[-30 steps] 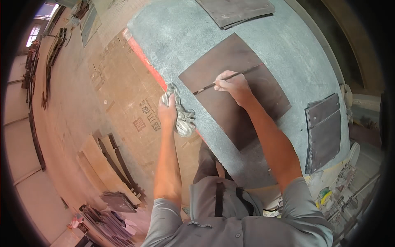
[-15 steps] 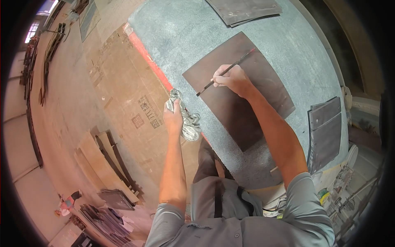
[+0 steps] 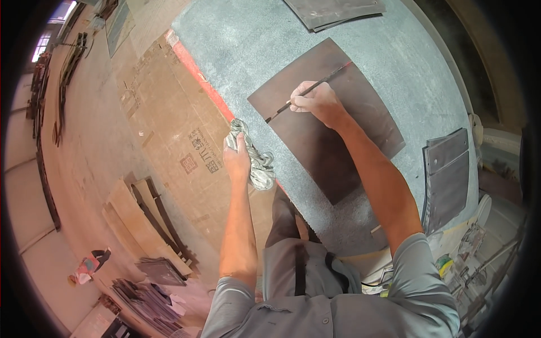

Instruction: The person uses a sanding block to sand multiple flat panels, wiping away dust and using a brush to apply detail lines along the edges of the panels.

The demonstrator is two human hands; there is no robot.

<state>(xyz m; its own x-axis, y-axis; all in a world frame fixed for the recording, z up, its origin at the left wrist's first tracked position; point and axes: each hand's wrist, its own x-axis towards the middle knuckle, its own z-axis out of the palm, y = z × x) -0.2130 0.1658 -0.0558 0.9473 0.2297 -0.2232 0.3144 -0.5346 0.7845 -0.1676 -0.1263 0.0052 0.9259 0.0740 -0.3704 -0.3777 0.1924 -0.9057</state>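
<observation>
My right hand pinches a thin, dark paintbrush with a red handle end. Its bristle tip points down and left, at the left edge of a dark brown rectangular panel; whether it touches cannot be made out. The panel lies flat on a grey, fuzzy-covered table. At the table's red left edge, my left hand is closed on a crumpled pale cloth, which hangs down past the fingers.
A stack of dark panels lies at the table's far end, and another stack at its right. Flattened cardboard covers the floor on the left, near leaning boards. A person is at lower left.
My right hand has shifted slightly, and the brush tip has moved a little up and left along the panel's edge. My left hand still grips the cloth.
</observation>
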